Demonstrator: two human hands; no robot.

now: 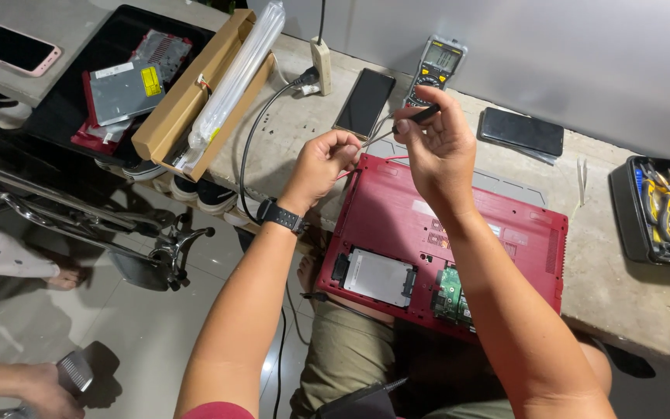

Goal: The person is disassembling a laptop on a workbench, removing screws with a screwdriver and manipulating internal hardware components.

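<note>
A red laptop (397, 225) lies upside down on the concrete bench, its bottom hatch open over a silver drive (380, 277) and a green circuit board (451, 291). Above its far edge my left hand (321, 163), with a black watch on the wrist, pinches the tip of a thin metal probe. My right hand (440, 147) grips a black-handled tool (420, 116) close beside it. A red wire (385, 159) trails near the fingers.
Behind the hands stand a multimeter (437, 66) and two dark phones (364, 101) (523, 130). A long cardboard box (195, 93) lies left, a black tool tray (661, 209) right. A black cable (253, 147) hangs off the bench. Another person's hand (32, 388) shows bottom left.
</note>
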